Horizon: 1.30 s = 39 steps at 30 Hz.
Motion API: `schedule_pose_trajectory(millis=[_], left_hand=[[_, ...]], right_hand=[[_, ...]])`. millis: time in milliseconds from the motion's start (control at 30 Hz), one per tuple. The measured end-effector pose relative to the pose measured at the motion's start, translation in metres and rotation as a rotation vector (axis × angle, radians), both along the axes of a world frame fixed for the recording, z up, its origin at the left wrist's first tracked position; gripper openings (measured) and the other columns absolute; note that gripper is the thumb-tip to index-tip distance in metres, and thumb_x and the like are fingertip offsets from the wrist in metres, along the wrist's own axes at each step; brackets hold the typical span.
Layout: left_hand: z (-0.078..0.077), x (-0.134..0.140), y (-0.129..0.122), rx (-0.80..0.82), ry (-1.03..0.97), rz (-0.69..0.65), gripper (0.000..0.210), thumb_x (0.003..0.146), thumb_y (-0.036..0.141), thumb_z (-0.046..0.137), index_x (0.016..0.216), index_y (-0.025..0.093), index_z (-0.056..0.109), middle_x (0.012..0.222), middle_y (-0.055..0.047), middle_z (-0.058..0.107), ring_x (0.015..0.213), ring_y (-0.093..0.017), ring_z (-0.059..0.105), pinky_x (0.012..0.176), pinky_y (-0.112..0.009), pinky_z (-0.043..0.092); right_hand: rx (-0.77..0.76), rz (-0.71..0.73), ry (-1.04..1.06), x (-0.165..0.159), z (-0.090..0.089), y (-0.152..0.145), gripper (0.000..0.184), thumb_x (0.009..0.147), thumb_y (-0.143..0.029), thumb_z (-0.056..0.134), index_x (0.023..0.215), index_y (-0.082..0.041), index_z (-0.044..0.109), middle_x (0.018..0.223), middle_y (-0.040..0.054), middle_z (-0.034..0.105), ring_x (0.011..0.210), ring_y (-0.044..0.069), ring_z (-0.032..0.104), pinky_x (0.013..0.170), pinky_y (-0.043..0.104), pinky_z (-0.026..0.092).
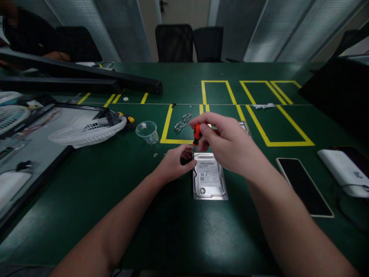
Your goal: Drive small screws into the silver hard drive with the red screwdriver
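Head view: at the centre of the frame a hard disk drive (210, 177) lies flat, label up, on the green table (173, 223). The right hand (227, 144) hovers over its upper edge, fingers pressed around the orange handle of a small screwdriver (197, 134), which stands nearly upright with its tip pointing down at the drive's upper left corner. The left hand (174, 163) rests on the table just left of that corner, fingers curled, touching the drive's edge beside the tip; whether it pinches anything there I cannot tell, as the spot is in shadow.

Judged from this, the main risk is the tip slipping off a screw head: the driver is held only by the fingertips, high on the handle, and a sideways slip would scratch the lid or jab the left fingers, which sit close to the point. The drive is steadied at one corner only, so it could rotate on the smooth table under torque.

A few tiny pale specks, perhaps screws (155, 155), lie loose on the table left of the left hand, well short of the clear plastic cup (147, 131) in the upper left centre; a brushing forearm could scatter them. A dark smartphone (304, 186) lies to the right, near the right forearm.
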<state>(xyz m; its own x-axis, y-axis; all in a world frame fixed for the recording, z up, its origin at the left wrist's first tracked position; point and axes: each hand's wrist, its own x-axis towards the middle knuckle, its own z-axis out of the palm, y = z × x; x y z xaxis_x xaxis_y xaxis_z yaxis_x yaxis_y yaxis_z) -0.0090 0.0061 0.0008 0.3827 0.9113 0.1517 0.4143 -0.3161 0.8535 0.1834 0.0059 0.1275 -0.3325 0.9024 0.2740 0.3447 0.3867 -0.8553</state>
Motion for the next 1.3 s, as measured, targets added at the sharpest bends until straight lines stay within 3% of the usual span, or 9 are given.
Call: schedule_pose_trajectory(millis=[67,133,233,367,500,733,967,1133,1300], left_hand=[[0.0004,0.0000,-0.0002,0.003,-0.009,-0.001,0.037,0.090,0.029,0.079,0.122,0.016,0.066,0.111,-0.011,0.079,0.097,-0.023,0.077,0.090,-0.040,0.065],[0.0002,0.0000,-0.0002,0.007,-0.013,-0.004,0.036,0.090,0.029,0.079,0.122,0.016,0.066,0.112,-0.011,0.079,0.099,-0.023,0.077,0.091,-0.040,0.065],[-0.0006,-0.0003,-0.0002,0.027,0.006,0.000,0.031,0.091,0.029,0.079,0.116,0.017,0.067,0.109,-0.010,0.079,0.097,-0.022,0.077,0.090,-0.039,0.065],[-0.0019,-0.0007,0.0001,0.044,0.025,0.021,0.027,0.090,0.029,0.080,0.111,0.017,0.067,0.104,-0.008,0.079,0.092,-0.021,0.077,0.086,-0.035,0.065],[-0.0025,0.0001,0.0006,0.040,0.009,0.013,0.028,0.090,0.027,0.079,0.114,0.017,0.067,0.105,-0.008,0.079,0.091,-0.020,0.077,0.085,-0.034,0.065],[-0.0027,0.0000,0.0007,0.007,-0.026,0.001,0.038,0.090,0.029,0.079,0.123,0.016,0.066,0.111,-0.011,0.078,0.098,-0.023,0.076,0.090,-0.040,0.065],[-0.0014,-0.0003,0.0003,0.006,-0.014,0.000,0.037,0.090,0.029,0.080,0.123,0.016,0.066,0.112,-0.010,0.079,0.098,-0.022,0.077,0.091,-0.039,0.065],[-0.0012,-0.0004,0.0004,0.033,0.010,0.013,0.029,0.090,0.030,0.080,0.113,0.017,0.067,0.107,-0.009,0.079,0.094,-0.022,0.077,0.088,-0.039,0.065],[-0.0017,-0.0008,0.0009,0.040,0.008,0.010,0.028,0.090,0.029,0.079,0.113,0.017,0.068,0.105,-0.008,0.079,0.093,-0.021,0.077,0.087,-0.038,0.065]], right_hand=[[-0.007,-0.009,-0.005,0.0006,0.0003,-0.0011,0.016,0.106,-0.025,0.059,0.109,-0.019,0.074,0.108,0.0084,0.074,0.088,0.020,0.068,0.064,0.032,0.046],[-0.031,-0.008,-0.003,0.0015,0.0013,-0.0027,0.009,0.103,-0.027,0.066,0.100,-0.020,0.071,0.093,0.0049,0.073,0.070,0.017,0.064,0.057,0.032,0.042],[-0.045,-0.018,-0.005,0.0026,0.0023,-0.0048,0.012,0.097,-0.025,0.072,0.089,-0.021,0.064,0.081,0.0010,0.070,0.055,0.013,0.056,0.049,0.030,0.036],[-0.004,0.029,0.006,0.0027,0.0035,-0.0055,0.010,0.094,-0.019,0.071,0.087,-0.020,0.063,0.101,0.0044,0.074,0.068,0.014,0.061,0.058,0.031,0.044],[0.007,0.109,-0.009,0.0017,0.0062,-0.0041,0.003,0.098,-0.018,0.068,0.096,-0.019,0.069,0.088,0.0023,0.069,0.075,0.017,0.061,0.065,0.032,0.044],[0.030,0.064,-0.015,0.0008,0.0034,-0.0007,0.023,0.109,-0.020,0.052,0.105,-0.017,0.075,0.101,0.0064,0.074,0.090,0.020,0.067,0.069,0.033,0.045],[-0.022,-0.069,-0.053,0.0013,0.0057,-0.0035,0.013,0.098,-0.028,0.073,0.090,-0.019,0.069,0.082,0.0028,0.072,0.059,0.014,0.058,0.054,0.033,0.037],[0.012,-0.010,-0.021,0.0025,0.0038,-0.0051,0.012,0.095,-0.020,0.074,0.087,-0.020,0.065,0.093,0.0042,0.073,0.073,0.017,0.065,0.061,0.032,0.045],[0.001,0.081,-0.004,0.0015,0.0051,-0.0049,0.010,0.098,-0.023,0.074,0.093,-0.020,0.066,0.079,-0.0010,0.065,0.067,0.015,0.057,0.059,0.031,0.039]])
